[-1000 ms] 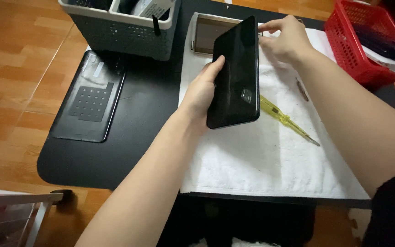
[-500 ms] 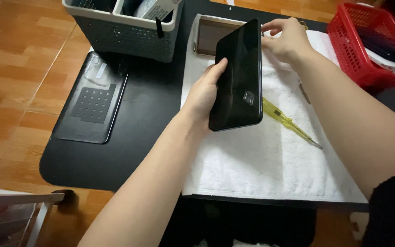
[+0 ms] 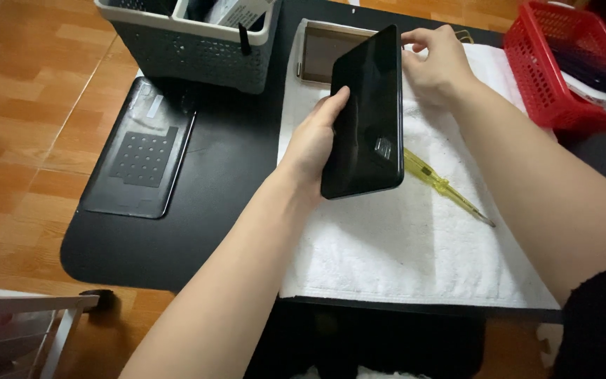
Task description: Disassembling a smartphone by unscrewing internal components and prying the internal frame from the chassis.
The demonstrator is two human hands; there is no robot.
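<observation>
Black phone gripped in left hand, hiding right hand's fingertips, their grip unclear.

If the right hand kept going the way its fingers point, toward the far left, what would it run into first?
Probably the top edge of the flat black panel held by the left hand; the right hand is already at it. Beyond lies the open device frame, then the grey perforated plastic basket. Depth is uncertain.

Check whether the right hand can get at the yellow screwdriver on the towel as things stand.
Probably yes: the right hand holds nothing, and the yellow screwdriver lies uncovered on the white towel, beside the black panel.
</observation>
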